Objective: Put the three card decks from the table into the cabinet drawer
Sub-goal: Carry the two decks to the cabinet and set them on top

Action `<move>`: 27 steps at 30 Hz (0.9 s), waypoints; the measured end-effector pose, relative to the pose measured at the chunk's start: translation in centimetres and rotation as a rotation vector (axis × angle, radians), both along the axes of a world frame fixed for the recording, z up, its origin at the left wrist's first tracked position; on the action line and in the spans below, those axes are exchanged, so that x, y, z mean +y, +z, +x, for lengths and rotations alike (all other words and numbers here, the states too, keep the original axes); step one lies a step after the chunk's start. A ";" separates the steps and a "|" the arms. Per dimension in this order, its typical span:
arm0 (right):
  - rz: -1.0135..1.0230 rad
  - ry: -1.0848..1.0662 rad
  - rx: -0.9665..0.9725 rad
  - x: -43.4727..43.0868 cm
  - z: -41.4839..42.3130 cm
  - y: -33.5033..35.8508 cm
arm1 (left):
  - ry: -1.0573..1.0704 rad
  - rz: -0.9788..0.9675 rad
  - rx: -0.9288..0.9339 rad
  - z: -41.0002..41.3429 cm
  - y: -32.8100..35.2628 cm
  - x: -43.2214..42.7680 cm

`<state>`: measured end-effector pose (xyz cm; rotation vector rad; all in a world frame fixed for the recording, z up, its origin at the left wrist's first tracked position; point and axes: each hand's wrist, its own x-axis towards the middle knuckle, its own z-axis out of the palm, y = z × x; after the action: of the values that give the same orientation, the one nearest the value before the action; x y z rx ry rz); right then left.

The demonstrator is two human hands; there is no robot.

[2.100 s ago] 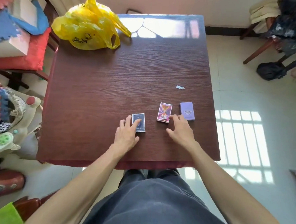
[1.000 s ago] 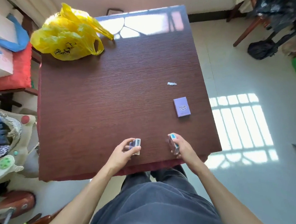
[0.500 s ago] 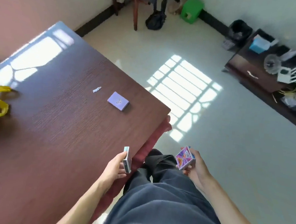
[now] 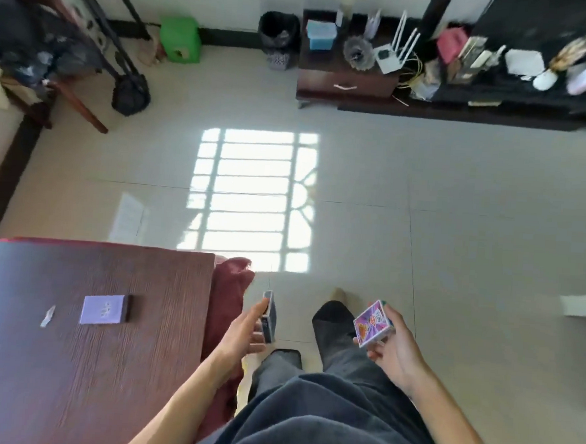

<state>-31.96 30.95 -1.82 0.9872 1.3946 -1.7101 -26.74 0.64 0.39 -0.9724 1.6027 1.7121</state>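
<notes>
Card decks, three: one lilac deck [image 4: 104, 309] flat on table [image 4: 69, 379]; dark deck [image 4: 268, 318] pinched in left hand [image 4: 243, 335] fingers; colourful deck [image 4: 372, 322] gripped by right hand [image 4: 396, 355].

Dark wood-grain counter [image 4: 86, 380] at lower left, carrying two things.
A lavender card deck [image 4: 103, 309] lies flat near the counter's right edge; a small pale scrap [image 4: 47, 316] rests just left of it, apart.

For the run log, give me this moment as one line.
left hand: blue card deck | right hand: pink card deck | table: purple card deck | cabinet drawer: closed
</notes>
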 end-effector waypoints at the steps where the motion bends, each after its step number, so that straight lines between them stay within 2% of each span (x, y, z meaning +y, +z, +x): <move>1: 0.000 -0.018 0.002 0.9 -0.8 -0.2 | -0.025 -0.014 0.001 -1.3 -0.1 0.9; 7: -0.027 -0.118 -0.021 6.3 -7.9 -0.7 | -0.039 -0.043 -0.043 -8.9 -0.6 6.7; 13: -0.084 -0.248 -0.022 9.8 -15.8 0.6 | -0.032 -0.042 -0.006 -16.9 1.2 10.5; 22: -0.166 -0.263 -0.016 9.6 -26.8 1.1 | 0.054 0.050 -0.076 -27.7 0.6 10.1; 27: -0.086 -0.212 0.007 8.6 -33.6 1.1 | 0.104 0.069 -0.074 -35.5 -0.1 8.4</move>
<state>-65.52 39.52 -0.68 1.1141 1.2453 -1.9127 -62.25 9.01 0.25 -1.0894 1.4593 1.7673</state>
